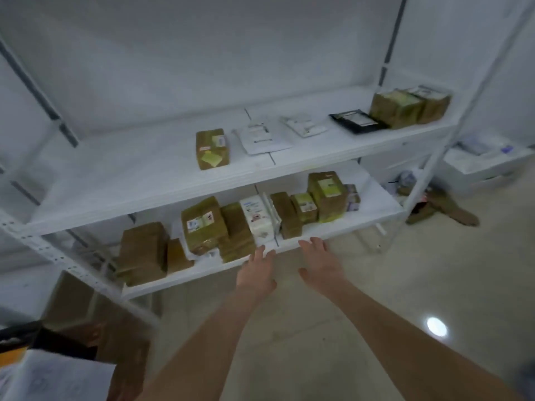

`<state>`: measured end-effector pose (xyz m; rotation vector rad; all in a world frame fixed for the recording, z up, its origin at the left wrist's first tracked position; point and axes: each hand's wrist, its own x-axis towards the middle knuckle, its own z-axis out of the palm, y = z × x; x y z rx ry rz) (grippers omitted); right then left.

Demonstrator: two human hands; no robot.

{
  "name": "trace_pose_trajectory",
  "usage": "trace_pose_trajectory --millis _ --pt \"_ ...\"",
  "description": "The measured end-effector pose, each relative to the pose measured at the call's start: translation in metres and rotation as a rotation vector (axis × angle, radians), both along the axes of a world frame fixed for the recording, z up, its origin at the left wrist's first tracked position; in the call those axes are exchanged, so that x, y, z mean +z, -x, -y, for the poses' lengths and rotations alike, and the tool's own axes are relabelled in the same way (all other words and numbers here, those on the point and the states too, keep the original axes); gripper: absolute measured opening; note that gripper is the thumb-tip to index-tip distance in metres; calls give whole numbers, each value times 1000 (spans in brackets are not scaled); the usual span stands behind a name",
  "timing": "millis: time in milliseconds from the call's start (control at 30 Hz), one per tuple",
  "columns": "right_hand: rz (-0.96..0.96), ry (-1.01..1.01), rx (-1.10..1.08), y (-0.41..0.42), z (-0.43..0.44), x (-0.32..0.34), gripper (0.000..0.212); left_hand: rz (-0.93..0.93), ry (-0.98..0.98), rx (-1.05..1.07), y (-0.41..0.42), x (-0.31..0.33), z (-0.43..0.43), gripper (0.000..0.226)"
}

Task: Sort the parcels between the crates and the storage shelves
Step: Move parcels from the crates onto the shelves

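A white metal shelf unit fills the view. Its lower shelf (376,211) carries several brown taped parcels (204,228) and a white box (257,217) standing on end. The upper shelf (130,180) holds a brown parcel (212,149), white mailers (262,137), a black mailer (357,121) and brown parcels at the right end (405,107). My left hand (256,273) and my right hand (320,263) reach toward the lower shelf's front edge with fingers straight and empty, just below the white box.
Cardboard boxes (86,311) stand on the floor at lower left, with a white bag (52,377) at the corner. A white crate (486,160) sits on the floor at far right, with flattened cardboard (445,209) beside the shelf post.
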<state>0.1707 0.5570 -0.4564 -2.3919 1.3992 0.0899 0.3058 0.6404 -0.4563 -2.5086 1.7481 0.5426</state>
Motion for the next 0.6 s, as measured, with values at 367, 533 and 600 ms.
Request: trace_pose_trajectory --millis 367,533,600 --pt "-4 -2 -236 103 155 -24 67 20 -5 -249 82 -23 188 74" --pt "-20 -5 -274 115 246 -37 66 6 7 -298 94 -36 287 72" --pt "-15 -21 -292 115 277 -45 65 2 -1 -312 98 -41 321 70"
